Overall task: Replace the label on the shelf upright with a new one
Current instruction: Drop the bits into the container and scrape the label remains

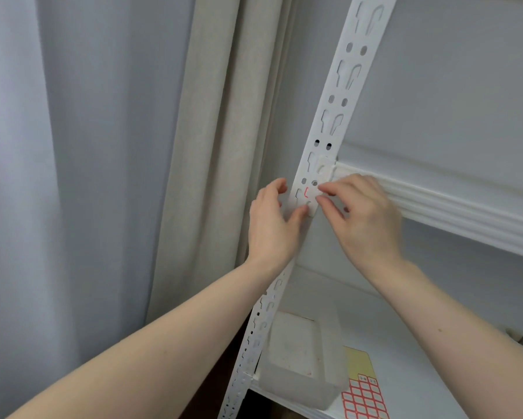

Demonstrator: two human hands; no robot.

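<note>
A white perforated shelf upright (334, 116) runs diagonally from top right to bottom left. On it, at mid height, sits a small white label (306, 196) with a red mark. My left hand (272, 222) rests against the upright's left side, its thumb pressing the label's lower edge. My right hand (360, 213) comes in from the right, with thumb and forefinger pinching at the label's right edge. Part of the label is hidden by my fingers.
A white shelf beam (453, 207) runs right from the upright. On the lower shelf (405, 373) stand a translucent plastic box (299, 358) and a sheet of red-bordered labels (363, 397). Beige and grey curtains (218, 146) hang at the left.
</note>
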